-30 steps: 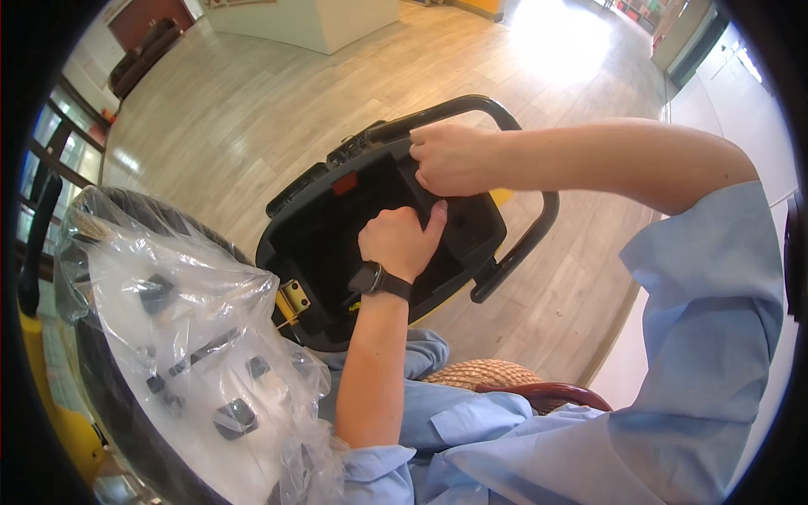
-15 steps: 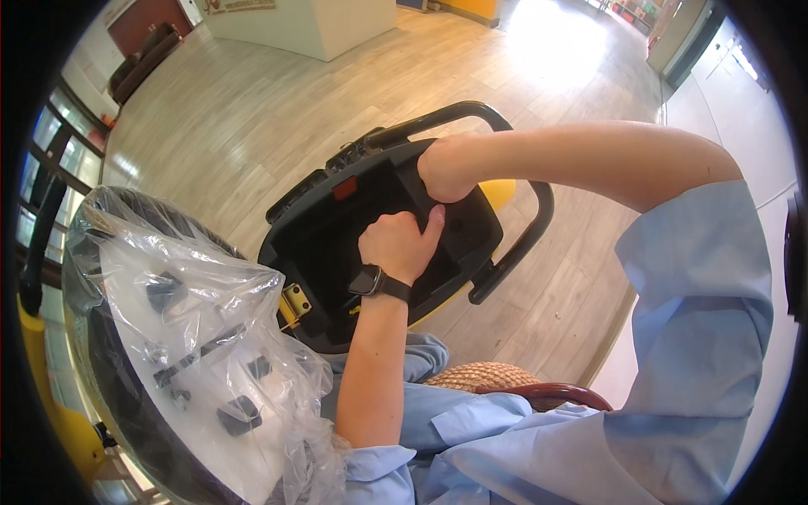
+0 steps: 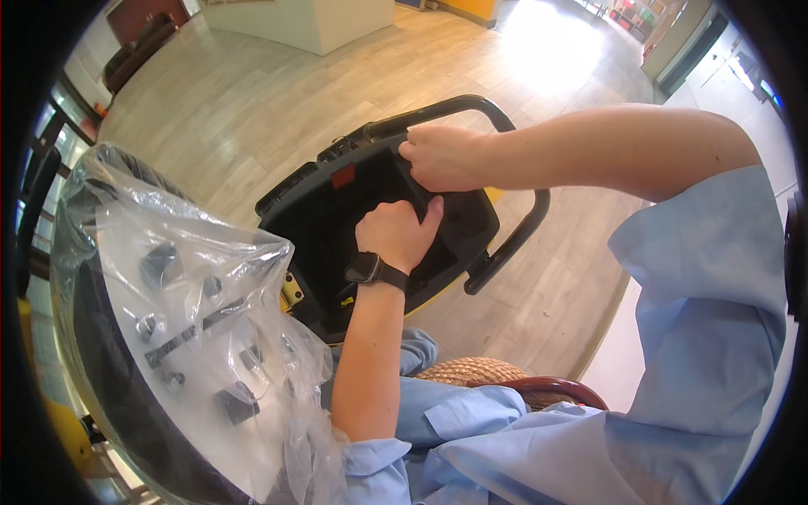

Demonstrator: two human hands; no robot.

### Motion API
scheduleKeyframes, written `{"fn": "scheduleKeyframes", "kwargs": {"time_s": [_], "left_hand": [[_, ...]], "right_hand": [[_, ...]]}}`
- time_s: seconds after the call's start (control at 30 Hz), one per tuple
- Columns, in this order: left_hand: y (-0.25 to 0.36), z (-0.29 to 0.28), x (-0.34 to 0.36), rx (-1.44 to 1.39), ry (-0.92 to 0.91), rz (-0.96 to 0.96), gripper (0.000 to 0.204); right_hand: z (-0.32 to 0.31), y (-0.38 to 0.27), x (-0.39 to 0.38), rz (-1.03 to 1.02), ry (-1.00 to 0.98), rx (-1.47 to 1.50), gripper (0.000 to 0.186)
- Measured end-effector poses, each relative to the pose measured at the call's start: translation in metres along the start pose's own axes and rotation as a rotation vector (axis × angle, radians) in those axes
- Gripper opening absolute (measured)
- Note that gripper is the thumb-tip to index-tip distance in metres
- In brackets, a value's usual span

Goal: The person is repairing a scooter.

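A black tray-like housing [image 3: 316, 252] of a yellow-and-black machine lies open before me, with a red patch [image 3: 343, 176] on its upper inner wall and a brass-coloured hinge plate [image 3: 291, 290] at its left. My left hand [image 3: 391, 231], with a black watch on the wrist, is inside it, fingers curled and thumb raised; whatever it grips is hidden. My right hand [image 3: 442, 158] is closed at the housing's upper right rim, its fingertips bent over something too hidden to name. A curved black bar [image 3: 526, 241] runs round that side.
A padded piece wrapped in clear plastic [image 3: 185, 337] fills the left side. A woven seat [image 3: 467, 370] with wooden edge is under me. Around are a wooden floor [image 3: 210, 114], a pale counter [image 3: 320, 25], a dark sofa [image 3: 135, 55] and a white wall on the right.
My right hand dips down and right at the rim, then lifts back up and left. The plastic-wrapped piece appears higher at its top. My left hand stays nearly in place.
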State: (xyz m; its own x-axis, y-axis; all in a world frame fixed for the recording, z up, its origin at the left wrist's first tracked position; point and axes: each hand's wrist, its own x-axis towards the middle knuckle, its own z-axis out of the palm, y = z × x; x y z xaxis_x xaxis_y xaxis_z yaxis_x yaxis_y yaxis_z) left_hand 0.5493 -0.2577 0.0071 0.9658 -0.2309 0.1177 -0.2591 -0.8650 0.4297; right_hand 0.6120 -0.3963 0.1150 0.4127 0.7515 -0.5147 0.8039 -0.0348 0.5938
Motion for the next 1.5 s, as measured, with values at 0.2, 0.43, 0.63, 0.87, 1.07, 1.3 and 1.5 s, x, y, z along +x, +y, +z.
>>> {"fn": "scheduleKeyframes", "kwargs": {"time_s": [0.2, 0.43, 0.63, 0.87, 1.07, 1.3, 1.5], "left_hand": [[-0.001, -0.002, -0.001, -0.01, -0.022, 0.005, 0.067], [0.001, -0.002, -0.001, 0.009, 0.0, 0.018, 0.066], [0.001, -0.002, 0.0, 0.013, -0.043, -0.008, 0.066], [0.0, -0.003, -0.003, -0.005, 0.005, 0.021, 0.066], [0.002, -0.008, -0.002, -0.001, -0.065, -0.007, 0.064], [0.002, -0.005, -0.002, -0.008, -0.043, 0.001, 0.065], [-0.001, 0.0, -0.002, -0.007, 0.025, 0.032, 0.066]], "right_hand": [[0.019, 0.003, -0.009, -0.06, 0.218, -0.126, 0.012], [0.03, 0.012, -0.009, -0.163, 0.302, -0.202, 0.009], [0.014, -0.001, -0.006, 0.088, 0.028, 0.086, 0.012], [0.001, 0.03, 0.034, 0.576, -0.618, 1.166, 0.029], [0.013, 0.034, 0.043, 0.876, -0.876, 1.597, 0.025], [-0.006, 0.027, 0.047, 0.43, -0.767, 0.808, 0.022], [-0.019, 0.001, 0.014, 0.29, -0.322, 0.418, 0.023]]}}
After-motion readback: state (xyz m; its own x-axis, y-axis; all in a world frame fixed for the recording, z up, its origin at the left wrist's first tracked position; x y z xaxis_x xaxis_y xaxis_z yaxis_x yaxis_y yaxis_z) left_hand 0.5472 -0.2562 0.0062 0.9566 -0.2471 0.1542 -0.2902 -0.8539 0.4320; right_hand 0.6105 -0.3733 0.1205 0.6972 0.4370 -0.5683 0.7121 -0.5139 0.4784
